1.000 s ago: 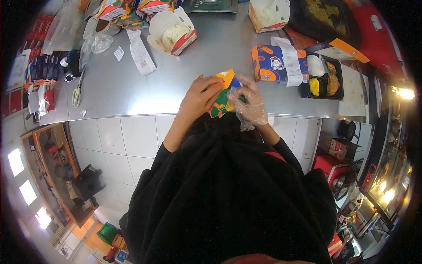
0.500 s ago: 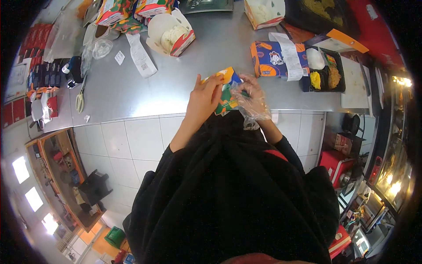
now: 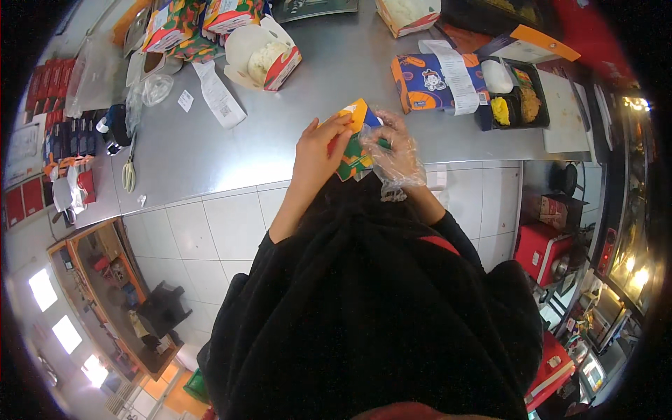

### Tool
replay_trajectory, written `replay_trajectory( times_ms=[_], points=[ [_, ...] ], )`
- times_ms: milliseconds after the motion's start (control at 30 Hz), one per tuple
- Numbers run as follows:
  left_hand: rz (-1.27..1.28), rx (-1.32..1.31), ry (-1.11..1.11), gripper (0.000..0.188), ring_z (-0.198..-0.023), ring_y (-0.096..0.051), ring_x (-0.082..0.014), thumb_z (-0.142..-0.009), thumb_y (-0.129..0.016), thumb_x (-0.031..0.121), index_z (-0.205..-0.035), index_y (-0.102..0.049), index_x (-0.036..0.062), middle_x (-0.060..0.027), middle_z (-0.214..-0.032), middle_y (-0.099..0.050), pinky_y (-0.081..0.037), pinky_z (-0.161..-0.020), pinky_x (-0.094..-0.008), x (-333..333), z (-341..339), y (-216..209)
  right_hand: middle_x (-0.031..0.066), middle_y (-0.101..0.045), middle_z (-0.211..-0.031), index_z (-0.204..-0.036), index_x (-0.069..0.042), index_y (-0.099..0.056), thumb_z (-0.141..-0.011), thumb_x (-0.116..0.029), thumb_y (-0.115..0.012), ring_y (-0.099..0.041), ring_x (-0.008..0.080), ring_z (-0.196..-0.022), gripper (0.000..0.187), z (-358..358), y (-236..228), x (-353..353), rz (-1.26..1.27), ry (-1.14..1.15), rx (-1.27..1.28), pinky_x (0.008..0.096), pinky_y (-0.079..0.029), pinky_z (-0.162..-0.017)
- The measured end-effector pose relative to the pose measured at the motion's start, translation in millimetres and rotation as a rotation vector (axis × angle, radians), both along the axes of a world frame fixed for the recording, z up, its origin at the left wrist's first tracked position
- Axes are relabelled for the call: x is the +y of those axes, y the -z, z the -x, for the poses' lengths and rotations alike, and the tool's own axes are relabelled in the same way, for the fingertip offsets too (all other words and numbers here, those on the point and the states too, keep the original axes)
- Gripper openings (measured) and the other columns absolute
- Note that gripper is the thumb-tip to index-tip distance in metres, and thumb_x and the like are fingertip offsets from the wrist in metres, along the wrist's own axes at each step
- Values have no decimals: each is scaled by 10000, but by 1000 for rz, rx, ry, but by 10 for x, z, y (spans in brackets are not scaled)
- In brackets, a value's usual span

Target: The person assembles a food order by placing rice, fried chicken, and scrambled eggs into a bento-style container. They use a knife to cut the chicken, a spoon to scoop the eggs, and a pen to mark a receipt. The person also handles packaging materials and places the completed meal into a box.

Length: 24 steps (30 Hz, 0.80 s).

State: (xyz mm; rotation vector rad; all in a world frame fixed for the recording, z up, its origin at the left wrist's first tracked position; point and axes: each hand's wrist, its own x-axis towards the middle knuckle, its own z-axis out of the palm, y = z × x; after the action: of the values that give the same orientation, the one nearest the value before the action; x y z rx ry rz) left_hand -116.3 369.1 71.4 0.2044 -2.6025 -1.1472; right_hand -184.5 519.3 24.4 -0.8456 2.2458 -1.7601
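Between my two hands is a small patterned food carton [image 3: 353, 162] in green, yellow, blue and orange, close to my body at the table's front edge. The bare fingers of my left hand [image 3: 315, 154] curl over its left side. On the other side my right hand [image 3: 397, 150], in a clear plastic glove, grips the carton with bent fingers. Part of the carton is covered by the fingers. Beyond it, an open carton of rice [image 3: 285, 70] stands to the left, and a blue and orange box [image 3: 418, 84] with a paper receipt [image 3: 458, 84] over it lies to the right.
A black meal tray [image 3: 514, 120] with rice and other food sits right of the blue box, beside a white cutting board [image 3: 563, 119]. Another receipt [image 3: 222, 101], scissors [image 3: 129, 175] and several filled cartons [image 3: 171, 28] are at left. A second rice carton [image 3: 402, 17] stands far back.
The view has shifted slightly. Both hands still grip the carton, which has tilted a little so that more of its yellow upper part shows.
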Motion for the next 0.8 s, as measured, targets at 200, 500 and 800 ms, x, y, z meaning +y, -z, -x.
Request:
replay_trajectory(
  times_ms=[200, 500, 800],
  points=[
    [-167, -37, 15, 139, -882, -584, -208, -714, -636, 52, -833, -576, 14, -93, -1054, -570, -456, -808, -320, -70, 51, 76, 181, -467, -1099, -738, -43, -590, -661, -142, -667, -467, 305, -1033, 148, 12, -159, -37, -70, 2, -152, 362, -377, -859],
    [-243, -144, 1, 158, -994, -520, -243, -694, -679, 116, -815, -621, 32, -163, -1162, -463, -447, -808, -310, -171, 76, 273, 194, -466, -1093, -764, -37, -591, -665, -148, -659, -481, 334, -1001, 163, 6, -105, -88, -120, 99, -57, 377, -386, -852],
    [-393, -59, -63, 119, -1048, -455, -228, -690, -674, 94, -791, -640, 39, -121, -1144, -438, -432, -830, -311, -136, 44, 321, 214, -523, -1089, -813, -42, -644, -697, -270, -628, -492, 300, -1044, 256, 232, -421, -200, -414, -19, -42, 354, -399, -857]
  ],
)
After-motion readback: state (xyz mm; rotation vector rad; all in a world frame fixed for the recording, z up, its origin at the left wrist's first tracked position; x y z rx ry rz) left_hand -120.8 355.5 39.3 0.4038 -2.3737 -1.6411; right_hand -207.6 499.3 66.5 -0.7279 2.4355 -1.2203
